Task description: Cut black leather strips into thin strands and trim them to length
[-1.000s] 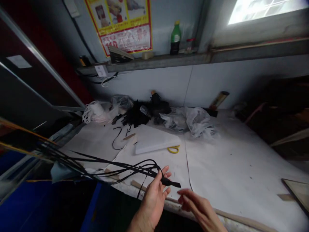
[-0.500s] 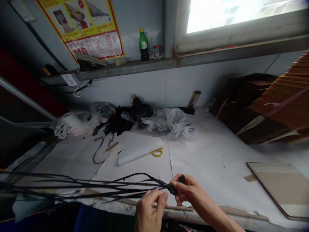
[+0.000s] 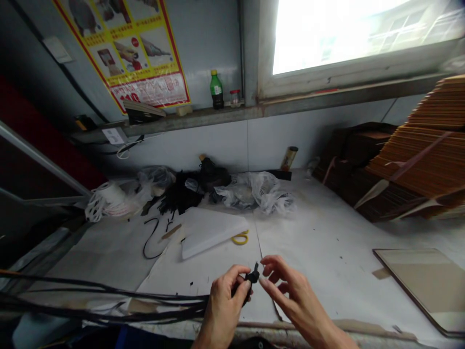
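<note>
A bundle of long, thin black cords (image 3: 145,294) runs in from the left edge to my left hand (image 3: 225,298). The fingers of that hand are wrapped around the end of the bundle, where a dark knot-like lump (image 3: 253,276) pokes out past the thumb. My right hand (image 3: 290,286) is just to the right of this lump, thumb and fingers apart. Its fingertips are very near a short tip sticking up from the lump; whether they touch it I cannot tell. The cord parts inside my left fist are hidden.
Yellow-handled scissors (image 3: 240,237) lie partly under a folded white sheet (image 3: 210,230). Behind are clear plastic bags (image 3: 261,191) and a black heap (image 3: 181,194). A framed panel (image 3: 421,286) lies at right, below bundled brown slats (image 3: 428,150). A green bottle (image 3: 216,91) stands on the ledge.
My left hand has closed around the end of the cords, which my right hand held before. My right hand has let go and spread its fingers. The view has tilted up slightly.
</note>
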The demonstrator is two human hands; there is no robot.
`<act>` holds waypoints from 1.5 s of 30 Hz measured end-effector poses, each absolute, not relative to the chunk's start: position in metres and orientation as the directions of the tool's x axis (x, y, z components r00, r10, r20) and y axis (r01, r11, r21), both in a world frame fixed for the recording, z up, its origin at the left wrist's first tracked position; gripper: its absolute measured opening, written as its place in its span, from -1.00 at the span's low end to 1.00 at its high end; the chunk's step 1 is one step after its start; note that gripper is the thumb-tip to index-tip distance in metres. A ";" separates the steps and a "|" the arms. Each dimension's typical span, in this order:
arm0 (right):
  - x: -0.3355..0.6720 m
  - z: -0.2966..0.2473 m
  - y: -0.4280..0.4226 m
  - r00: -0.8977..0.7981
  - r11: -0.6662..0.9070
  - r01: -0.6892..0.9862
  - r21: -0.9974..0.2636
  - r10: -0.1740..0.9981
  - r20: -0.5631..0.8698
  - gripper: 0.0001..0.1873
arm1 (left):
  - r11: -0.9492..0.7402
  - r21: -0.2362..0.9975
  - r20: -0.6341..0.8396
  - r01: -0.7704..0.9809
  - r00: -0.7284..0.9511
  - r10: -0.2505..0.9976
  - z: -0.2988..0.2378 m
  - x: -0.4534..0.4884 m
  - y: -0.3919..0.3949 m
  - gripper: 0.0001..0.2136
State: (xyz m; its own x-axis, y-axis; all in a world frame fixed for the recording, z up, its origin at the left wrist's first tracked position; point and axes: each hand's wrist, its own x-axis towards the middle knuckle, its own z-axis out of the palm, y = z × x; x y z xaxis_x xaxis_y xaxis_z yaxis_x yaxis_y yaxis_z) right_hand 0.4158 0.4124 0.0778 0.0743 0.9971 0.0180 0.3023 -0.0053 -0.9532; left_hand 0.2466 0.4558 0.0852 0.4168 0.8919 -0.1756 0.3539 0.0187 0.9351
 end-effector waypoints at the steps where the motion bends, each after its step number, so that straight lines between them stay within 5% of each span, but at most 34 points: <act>1: 0.413 0.079 0.412 0.040 0.003 0.337 -0.942 0.999 0.017 -0.66 | 0.031 0.940 -0.179 0.339 0.416 0.891 0.083 0.246 0.455 -0.81; 11: 0.400 0.079 0.423 0.013 0.040 0.424 -0.905 0.999 0.050 -0.84 | -0.088 0.873 -0.155 0.479 0.444 0.883 0.092 0.242 0.456 -0.86; 21: 0.391 0.075 0.426 0.091 -0.033 0.456 -0.889 0.996 0.010 -0.93 | -0.640 0.471 0.161 0.607 0.654 0.739 0.093 0.234 0.459 -0.86; 25: 0.391 0.077 0.425 0.156 -0.136 0.424 -0.896 0.985 -0.076 -0.92 | -0.609 0.604 0.176 0.514 0.659 0.731 0.091 0.232 0.462 -0.85; 29: 0.389 0.080 0.425 0.152 -0.237 0.203 -0.950 0.966 -0.209 -0.84 | -0.280 0.841 -0.005 0.463 0.524 0.852 0.088 0.231 0.462 -0.87; 32: 0.387 0.079 0.425 0.140 -0.245 0.127 -0.961 0.964 -0.227 -0.82 | -0.110 0.907 -0.108 0.407 0.476 0.873 0.081 0.230 0.461 -0.84; 38: 0.385 0.073 0.426 0.196 -0.177 0.291 -0.940 0.973 -0.123 -0.83 | -0.620 0.627 0.277 0.471 0.609 0.743 0.072 0.227 0.462 -0.77; 45: 0.385 0.073 0.423 0.153 -0.188 0.350 -0.918 0.978 -0.142 -0.84 | -0.600 0.661 0.120 0.451 0.725 0.678 0.087 0.221 0.464 -0.80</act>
